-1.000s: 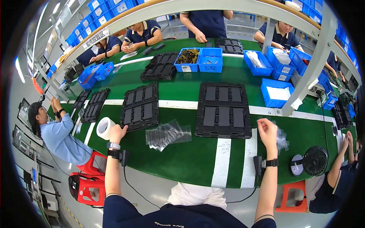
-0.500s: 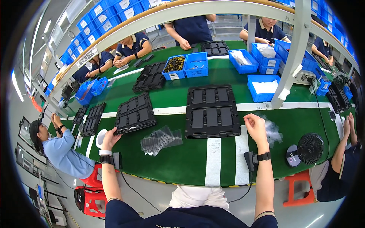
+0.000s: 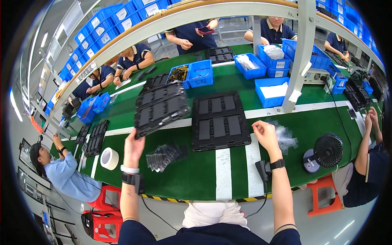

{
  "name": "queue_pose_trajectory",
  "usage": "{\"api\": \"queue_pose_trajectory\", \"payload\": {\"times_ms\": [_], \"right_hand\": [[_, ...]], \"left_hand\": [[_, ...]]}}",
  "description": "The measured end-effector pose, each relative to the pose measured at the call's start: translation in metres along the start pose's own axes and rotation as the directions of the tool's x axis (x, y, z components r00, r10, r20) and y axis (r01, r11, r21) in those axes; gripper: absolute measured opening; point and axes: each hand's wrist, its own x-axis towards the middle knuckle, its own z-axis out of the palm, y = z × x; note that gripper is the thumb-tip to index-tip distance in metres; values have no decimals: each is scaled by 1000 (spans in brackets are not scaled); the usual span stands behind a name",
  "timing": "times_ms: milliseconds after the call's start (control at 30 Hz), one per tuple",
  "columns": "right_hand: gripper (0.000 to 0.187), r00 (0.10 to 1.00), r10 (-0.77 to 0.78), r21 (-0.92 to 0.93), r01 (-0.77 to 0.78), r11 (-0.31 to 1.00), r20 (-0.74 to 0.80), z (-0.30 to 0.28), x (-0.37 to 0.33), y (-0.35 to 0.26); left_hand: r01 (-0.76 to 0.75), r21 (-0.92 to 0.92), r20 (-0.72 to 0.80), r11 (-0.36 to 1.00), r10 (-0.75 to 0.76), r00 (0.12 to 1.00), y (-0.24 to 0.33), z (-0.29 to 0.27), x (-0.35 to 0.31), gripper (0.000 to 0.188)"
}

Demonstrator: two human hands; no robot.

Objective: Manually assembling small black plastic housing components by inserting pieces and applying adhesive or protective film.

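Observation:
My left hand (image 3: 133, 148) grips the near left corner of a black plastic tray (image 3: 160, 107) with rectangular dark pieces in its compartments. That tray is tilted and lifted off the table, slightly blurred. A second black tray (image 3: 221, 143), also filled with dark rectangles, lies flat in front of me. Beside its right edge, my right hand (image 3: 267, 135) is raised with fingers curled together; whether anything is between them is hidden. Clear film strips (image 3: 163, 157) lie fanned out right of my left wrist. More clear film pieces (image 3: 286, 138) are heaped just beyond my right hand.
A white tape roll (image 3: 109, 158) stands left of my left hand. A black fan (image 3: 329, 150) is at the right. Blue bins (image 3: 272, 99) and a metal post (image 3: 301, 61) stand across the green table (image 3: 179, 183). Cables run from both wrists. Other people work around the table.
My left hand has raised the tray and moved it right and away from me, uncovering the tape roll. The right hand stays curled beside the flat tray. The whole view has shifted slightly.

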Motion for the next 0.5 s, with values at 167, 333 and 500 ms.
{"api": "queue_pose_trajectory", "payload": {"times_ms": [167,333,500], "right_hand": [[8,1000,24,51,-23,998,-19,3,0,4],[13,1000,10,74,-8,997,-25,3,1,-1],[25,1000,-29,61,28,998,5,1,-1,-8]], "left_hand": [[99,19,151,995,-101,983,-80,41,9,25],[211,256,152,943,-255,955,-134,40,8,18],[177,783,-33,597,-244,969,-127,60,-4,25]]}}
